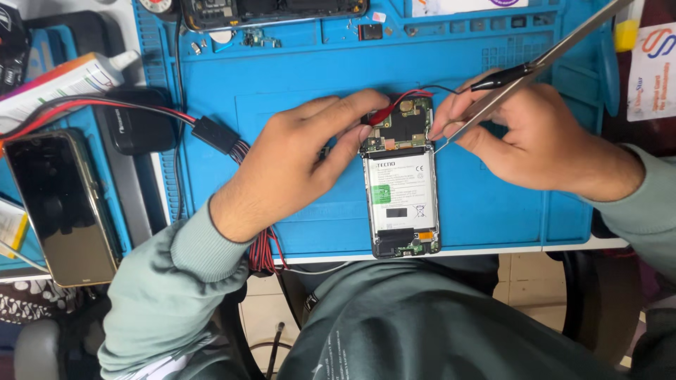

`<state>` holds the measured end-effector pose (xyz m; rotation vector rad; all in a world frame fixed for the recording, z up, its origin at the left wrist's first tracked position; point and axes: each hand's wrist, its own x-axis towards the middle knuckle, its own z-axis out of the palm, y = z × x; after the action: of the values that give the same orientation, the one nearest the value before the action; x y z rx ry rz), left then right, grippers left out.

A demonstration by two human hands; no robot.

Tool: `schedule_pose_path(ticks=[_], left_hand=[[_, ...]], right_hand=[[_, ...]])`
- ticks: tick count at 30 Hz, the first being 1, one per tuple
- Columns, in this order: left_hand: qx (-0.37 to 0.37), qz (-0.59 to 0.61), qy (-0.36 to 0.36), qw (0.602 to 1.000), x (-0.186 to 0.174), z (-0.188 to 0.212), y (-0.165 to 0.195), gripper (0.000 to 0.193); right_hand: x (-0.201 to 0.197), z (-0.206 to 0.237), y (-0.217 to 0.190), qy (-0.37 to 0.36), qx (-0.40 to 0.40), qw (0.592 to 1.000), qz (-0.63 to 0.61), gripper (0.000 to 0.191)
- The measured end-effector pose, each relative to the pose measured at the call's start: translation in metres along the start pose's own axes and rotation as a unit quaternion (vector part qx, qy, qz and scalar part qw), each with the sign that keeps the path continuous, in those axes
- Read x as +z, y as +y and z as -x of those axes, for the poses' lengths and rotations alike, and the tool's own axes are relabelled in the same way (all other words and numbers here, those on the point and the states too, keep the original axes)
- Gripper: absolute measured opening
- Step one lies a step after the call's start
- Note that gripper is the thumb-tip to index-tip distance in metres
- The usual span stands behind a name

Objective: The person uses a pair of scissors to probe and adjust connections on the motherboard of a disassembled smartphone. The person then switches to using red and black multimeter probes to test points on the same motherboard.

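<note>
Two hands close on one opened phone [401, 179] on the blue mat [282, 105].

The phone lies back-open between your hands, long axis running from you toward the far edge of the worktop [493, 251], circuit board at the far end. Your left hand [299, 165] pinches a red clip [386, 112] against the board's left corner; your right hand [535, 137], equally near, grips metal tweezers [535, 67], tip at the board's right edge, a black clip [501, 77] clamped on them. Count: two clips, one pair of tweezers, one intact phone [62, 204] off left.
</note>
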<state>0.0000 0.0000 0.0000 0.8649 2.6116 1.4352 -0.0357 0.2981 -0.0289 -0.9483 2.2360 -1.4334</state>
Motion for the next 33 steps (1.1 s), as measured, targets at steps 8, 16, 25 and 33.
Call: schedule_pose_path(ticks=[8, 16, 25, 33], left_hand=[[-0.001, 0.009, -0.007, 1.000, -0.0033, 0.0003, 0.0032, 0.034], [-0.001, 0.004, -0.003, 1.000, -0.0021, 0.0007, 0.0027, 0.035], [0.005, 0.005, -0.001, 1.000, -0.0007, 0.0007, 0.0018, 0.035], [0.005, 0.005, -0.001, 1.000, -0.0005, -0.0012, 0.0014, 0.034]], right_hand=[[-0.0024, 0.0016, -0.0023, 0.005, -0.008, 0.999, 0.053, 0.014], [-0.0040, 0.0017, -0.0016, 0.001, -0.010, 0.998, 0.056, 0.015], [-0.0032, 0.0025, -0.0009, 0.000, -0.005, 0.999, 0.039, 0.017], [-0.0036, 0.0024, -0.0010, 0.000, -0.002, 0.999, 0.039, 0.016]])
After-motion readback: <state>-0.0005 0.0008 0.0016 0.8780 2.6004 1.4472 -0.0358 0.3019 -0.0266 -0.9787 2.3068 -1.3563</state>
